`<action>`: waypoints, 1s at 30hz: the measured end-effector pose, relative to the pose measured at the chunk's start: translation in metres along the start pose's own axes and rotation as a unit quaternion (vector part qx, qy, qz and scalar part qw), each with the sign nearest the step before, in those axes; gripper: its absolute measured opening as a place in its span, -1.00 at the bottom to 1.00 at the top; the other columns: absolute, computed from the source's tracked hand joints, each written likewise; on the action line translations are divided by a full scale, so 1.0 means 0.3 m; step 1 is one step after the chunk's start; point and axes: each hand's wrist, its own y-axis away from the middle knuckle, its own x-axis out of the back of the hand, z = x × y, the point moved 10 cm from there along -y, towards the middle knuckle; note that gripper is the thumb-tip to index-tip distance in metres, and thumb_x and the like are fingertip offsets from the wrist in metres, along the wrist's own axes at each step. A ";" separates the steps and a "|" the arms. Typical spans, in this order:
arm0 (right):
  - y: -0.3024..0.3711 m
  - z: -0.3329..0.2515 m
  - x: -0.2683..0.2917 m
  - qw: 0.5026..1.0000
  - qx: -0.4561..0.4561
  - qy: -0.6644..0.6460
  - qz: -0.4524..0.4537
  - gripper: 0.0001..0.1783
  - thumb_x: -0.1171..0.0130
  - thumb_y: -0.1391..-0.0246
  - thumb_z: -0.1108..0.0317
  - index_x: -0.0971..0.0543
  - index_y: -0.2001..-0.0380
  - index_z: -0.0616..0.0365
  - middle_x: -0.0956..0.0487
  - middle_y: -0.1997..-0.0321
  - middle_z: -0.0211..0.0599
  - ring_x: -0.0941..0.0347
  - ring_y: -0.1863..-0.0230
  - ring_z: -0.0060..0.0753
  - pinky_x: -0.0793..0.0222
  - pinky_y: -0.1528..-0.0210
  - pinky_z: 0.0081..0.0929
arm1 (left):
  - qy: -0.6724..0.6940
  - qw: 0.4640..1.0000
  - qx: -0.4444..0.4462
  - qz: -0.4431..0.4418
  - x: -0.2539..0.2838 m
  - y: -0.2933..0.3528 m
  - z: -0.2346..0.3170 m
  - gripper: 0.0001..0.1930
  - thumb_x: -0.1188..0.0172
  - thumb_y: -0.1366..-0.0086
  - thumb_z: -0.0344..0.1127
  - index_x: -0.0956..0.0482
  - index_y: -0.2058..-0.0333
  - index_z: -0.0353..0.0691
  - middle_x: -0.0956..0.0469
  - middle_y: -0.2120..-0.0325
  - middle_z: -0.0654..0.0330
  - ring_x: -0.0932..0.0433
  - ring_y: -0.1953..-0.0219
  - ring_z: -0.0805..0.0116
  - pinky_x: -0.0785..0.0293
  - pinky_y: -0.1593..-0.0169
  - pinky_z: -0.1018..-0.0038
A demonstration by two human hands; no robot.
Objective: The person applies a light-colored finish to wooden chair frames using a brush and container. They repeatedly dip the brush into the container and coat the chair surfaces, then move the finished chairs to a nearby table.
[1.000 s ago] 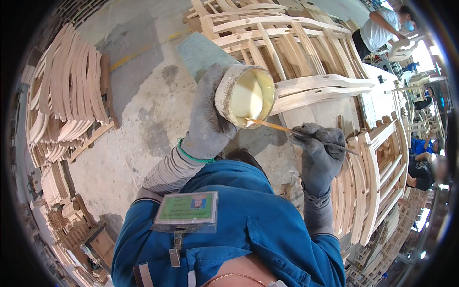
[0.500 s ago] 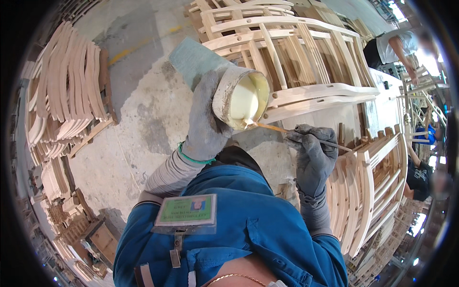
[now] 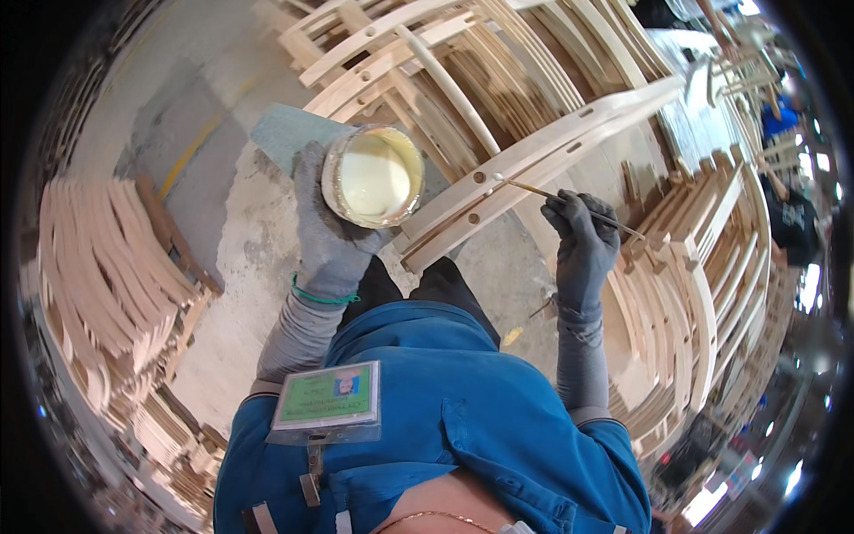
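My left hand [image 3: 322, 245], in a grey glove, is closed round a tub [image 3: 334, 198] with a crusted rim. Creamy white liquid [image 3: 374, 178], perhaps glue, lies inside it. A flat grey-green piece [image 3: 292, 135] sticks out behind the tub; how it is held is hidden. In my gloved right hand [image 3: 583, 240] a thin stick [image 3: 532, 188] is pinched, pale liquid on its tip. That tip is at or just above the upper of two curved wooden rails [image 3: 578, 133], close to a round hole [image 3: 479, 177]. A second hole [image 3: 473, 217] shows in the lower rail.
More slatted wooden frames [image 3: 436, 80] lie beyond the rails. Stacked curved slats [image 3: 107, 267] stand on the left, and assembled wooden frames [image 3: 703, 294] on the right. Bare concrete floor [image 3: 240, 303] shows at left. A person in a dark shirt [image 3: 794, 222] is at the far right.
The stick's tip has come out of the tub and over to the rail by the hole. The tub has moved left with my left hand. The view has shifted, bringing the rails nearer.
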 end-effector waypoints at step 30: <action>0.023 0.240 -0.144 0.850 0.129 0.465 0.212 -0.74 -0.22 -0.05 0.30 -0.46 0.58 0.21 -0.47 0.67 -0.36 -0.30 0.60 -0.64 -0.24 0.52 -0.60 | 0.157 0.969 0.189 -0.009 0.515 -0.325 0.111 -0.41 0.06 -0.32 -0.33 0.08 -0.27 0.03 -0.09 -0.20 0.15 -0.19 -0.22 0.18 -0.34 -0.18 0.20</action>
